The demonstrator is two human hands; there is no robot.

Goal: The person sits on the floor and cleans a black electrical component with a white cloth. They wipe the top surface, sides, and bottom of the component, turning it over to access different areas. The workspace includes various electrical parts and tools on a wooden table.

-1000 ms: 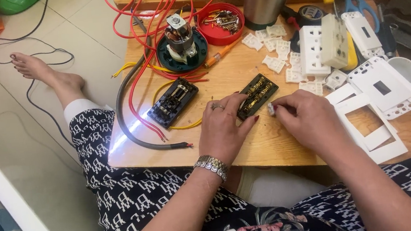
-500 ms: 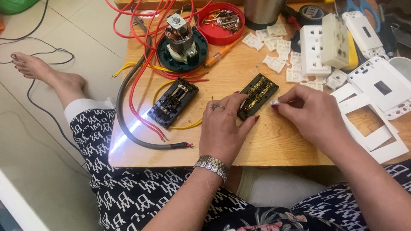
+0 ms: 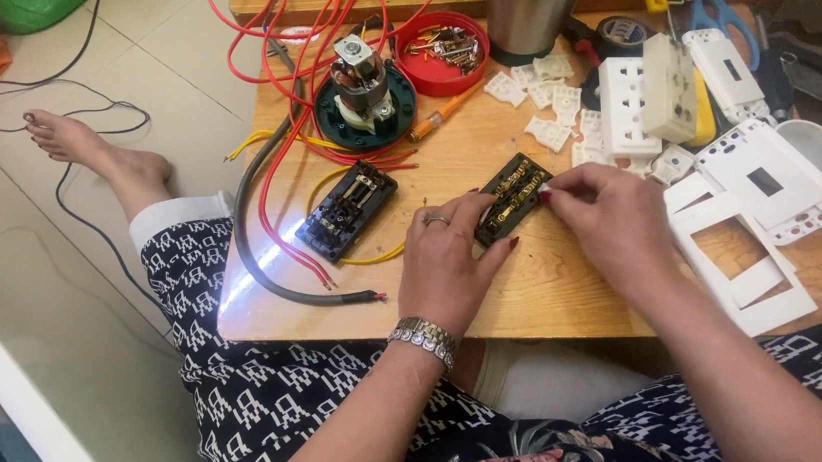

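Note:
On the low wooden table (image 3: 537,289) lies a black socket base with brass contacts (image 3: 513,194). My left hand (image 3: 449,262), wearing a ring and a metal watch, grips the base's near-left end and holds it steady. My right hand (image 3: 606,217) has its fingertips pinched together at the base's right end. The small white part seen in those fingers earlier is hidden under them.
A second black base (image 3: 346,207) lies left, beside a grey cable (image 3: 250,246) and red wires. Behind stand a motor in a green lid (image 3: 362,90), a red lid of screws (image 3: 441,47), an orange screwdriver (image 3: 444,105), white clips (image 3: 549,97), socket blocks (image 3: 654,92) and face plates (image 3: 751,218).
My right hand has moved up and left with the small white part, from the bare table beside the base to the base's right end. My left hand has stayed on the base.

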